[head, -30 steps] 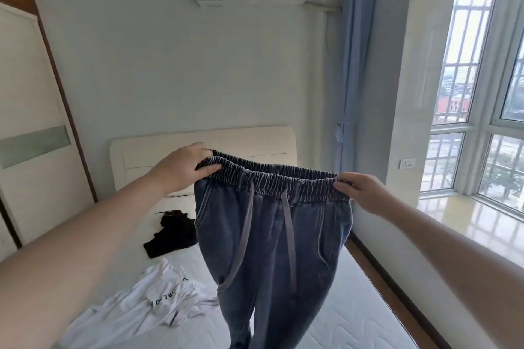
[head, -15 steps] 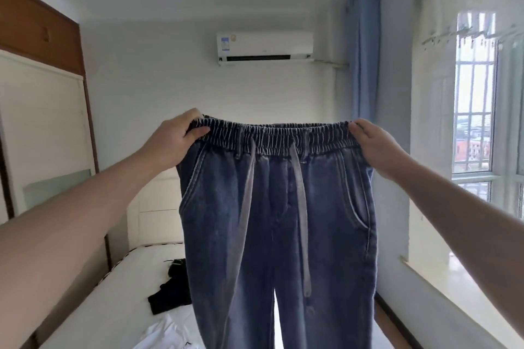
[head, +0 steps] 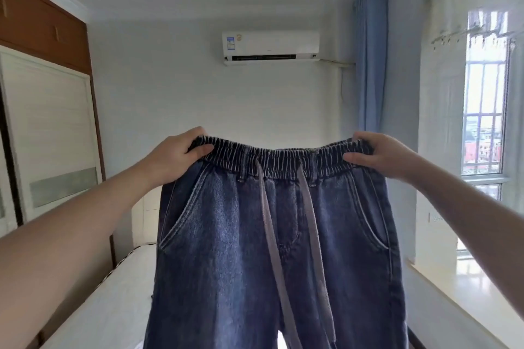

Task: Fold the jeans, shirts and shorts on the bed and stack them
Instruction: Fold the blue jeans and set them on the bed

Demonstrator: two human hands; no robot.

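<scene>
Hanging in front of you, the jeans (head: 272, 249) are the landmark here: spread by the elastic waistband, legs dropping out of view, they block most of the bed (head: 113, 300), whose bare white mattress shows only left of and below the denim. Further left of the jeans stands the wardrobe (head: 48, 136), brown on top with pale sliding doors. To their right runs the window (head: 485, 110) with its barred panes, and the blue curtain (head: 368, 59) hangs above their right corner. The air conditioner (head: 270, 47) sits on the wall directly above the waistband. Your left hand (head: 175, 156) grips the waistband's left end, fingers curled behind, thumb in front; your right hand (head: 380, 153) pinches the right end likewise. Two grey drawstrings (head: 292, 235) dangle down the jeans' middle.
</scene>
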